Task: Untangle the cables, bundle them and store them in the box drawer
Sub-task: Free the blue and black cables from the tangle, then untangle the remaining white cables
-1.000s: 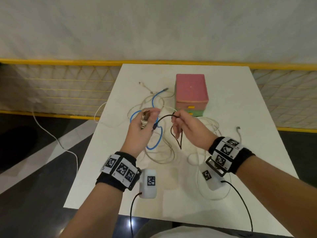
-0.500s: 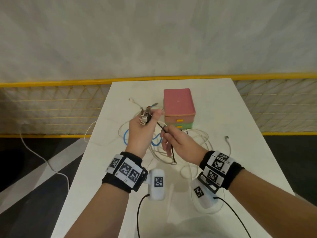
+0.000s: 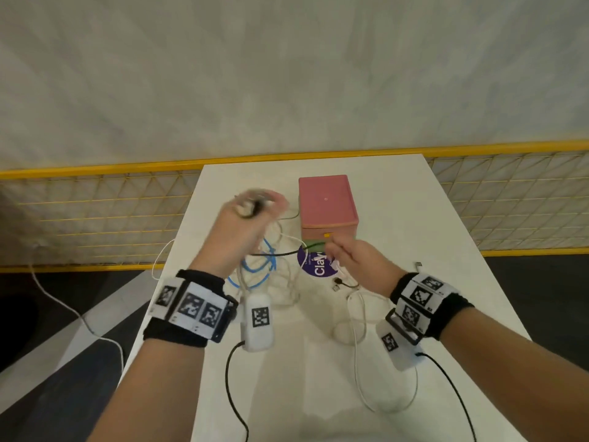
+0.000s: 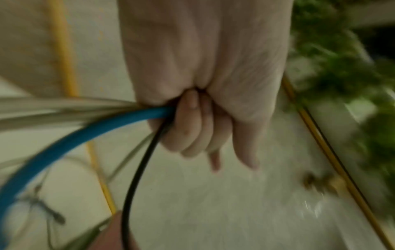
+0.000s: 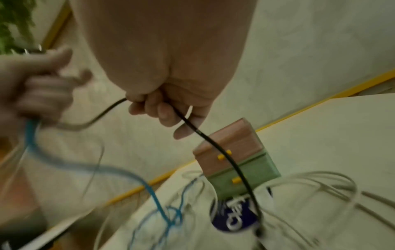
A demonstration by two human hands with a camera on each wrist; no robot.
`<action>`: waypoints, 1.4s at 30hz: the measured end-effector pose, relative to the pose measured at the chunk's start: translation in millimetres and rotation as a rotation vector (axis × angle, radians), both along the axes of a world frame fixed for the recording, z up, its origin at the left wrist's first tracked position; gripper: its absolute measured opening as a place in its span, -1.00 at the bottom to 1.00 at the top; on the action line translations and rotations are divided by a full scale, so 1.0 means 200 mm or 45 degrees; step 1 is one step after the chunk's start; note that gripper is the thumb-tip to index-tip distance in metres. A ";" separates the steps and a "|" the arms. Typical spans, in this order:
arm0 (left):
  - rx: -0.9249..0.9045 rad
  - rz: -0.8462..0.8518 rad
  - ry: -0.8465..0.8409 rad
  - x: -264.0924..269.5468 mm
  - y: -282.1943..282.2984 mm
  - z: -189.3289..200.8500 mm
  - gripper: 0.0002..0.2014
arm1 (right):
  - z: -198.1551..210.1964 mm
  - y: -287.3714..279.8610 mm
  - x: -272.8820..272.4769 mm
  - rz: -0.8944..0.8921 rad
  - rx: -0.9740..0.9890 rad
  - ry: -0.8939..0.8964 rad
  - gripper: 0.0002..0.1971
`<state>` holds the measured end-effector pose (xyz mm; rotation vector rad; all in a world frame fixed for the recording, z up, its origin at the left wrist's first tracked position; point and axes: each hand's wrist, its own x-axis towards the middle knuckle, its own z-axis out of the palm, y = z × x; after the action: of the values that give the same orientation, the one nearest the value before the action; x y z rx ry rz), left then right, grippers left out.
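One black cable (image 3: 280, 253) is what my next move turns on. It runs as a slack line between my two hands: one end is gathered in my left hand (image 3: 242, 231), raised up and to the left, and from there it sags rightward and a little nearer to my right hand (image 3: 353, 263), which is low, just in front of the box (image 3: 325, 202). Past my right grip the cable drops on down to the surface (image 3: 414, 218), its free end lying below my right wrist, so its long axis goes left-high to right-low.

My left grip is curled tight round a bunch: the black cable, a blue cable (image 4: 70, 138) and pale white cables (image 4: 53, 108) all leave the fist together toward the tangle. My right grip pinches only the black cable, with fingers (image 5: 164, 111) curled over it.

I judge the right hand to be the nearer one to the loose tail, so drawing that tail clear falls to it, away from the left fist. The blue loops and white loops lie on the surface between my wrists, beside a purple sticker (image 3: 315, 266). Both drawers of the box look shut, pink over green.
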<state>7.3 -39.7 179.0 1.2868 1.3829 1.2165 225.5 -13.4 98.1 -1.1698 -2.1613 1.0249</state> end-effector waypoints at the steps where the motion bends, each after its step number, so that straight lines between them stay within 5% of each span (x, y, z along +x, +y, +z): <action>1: -0.076 -0.131 0.271 0.03 0.00 -0.02 -0.95 | 0.05 0.02 -0.01 -0.024 0.050 0.041 -0.73; 3: -0.192 -0.418 0.708 0.08 -0.01 -0.07 -0.86 | 0.14 0.07 -0.03 -0.016 0.138 0.067 -0.73; 5: -0.207 -0.365 0.860 0.07 0.00 -0.08 -0.73 | 0.17 0.10 -0.01 0.035 0.156 -0.010 -0.80; 9: -0.072 0.168 0.694 -0.06 0.02 -0.03 -0.71 | 0.02 0.16 0.12 0.157 0.095 -0.282 -0.80; 14: -0.106 0.235 0.665 -0.14 0.00 -0.03 -0.69 | 0.04 0.18 0.07 0.225 0.211 -0.691 -0.79; 18: -0.133 0.304 0.595 -0.14 -0.02 -0.08 -0.73 | 0.19 0.27 -0.14 0.069 0.107 -0.416 -0.79; 21: -0.089 0.378 0.555 -0.13 -0.03 -0.13 -0.81 | 0.21 0.33 -0.23 0.076 -0.038 -0.205 -0.37; 23: -0.089 0.373 0.489 -0.12 -0.05 -0.17 -0.50 | 0.17 0.33 -0.22 0.080 -0.093 -0.195 -0.32; 25: -0.107 0.333 0.453 -0.10 -0.06 -0.22 -0.34 | 0.07 0.33 -0.16 0.103 -0.059 -0.324 -0.54; 27: -0.105 0.284 0.483 -0.07 -0.06 -0.28 -0.47 | -0.06 0.30 -0.08 0.145 -0.046 -0.561 -0.77; 30: -0.134 0.206 0.516 -0.02 -0.05 -0.37 -0.78 | -0.25 0.28 0.04 0.039 -0.088 -0.865 -0.76; 34: -0.282 0.098 0.471 0.05 -0.03 -0.46 -0.77 | -0.43 0.26 0.14 -0.078 -0.148 -0.976 -0.57; 42: -0.294 0.056 0.492 0.09 -0.06 -0.52 -0.79 | -0.55 0.19 0.19 0.063 0.235 -1.218 -0.73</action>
<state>24.9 -51.0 75.4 1.3772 1.7781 0.8307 263.7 23.9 -11.3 -1.7392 -2.8998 0.2388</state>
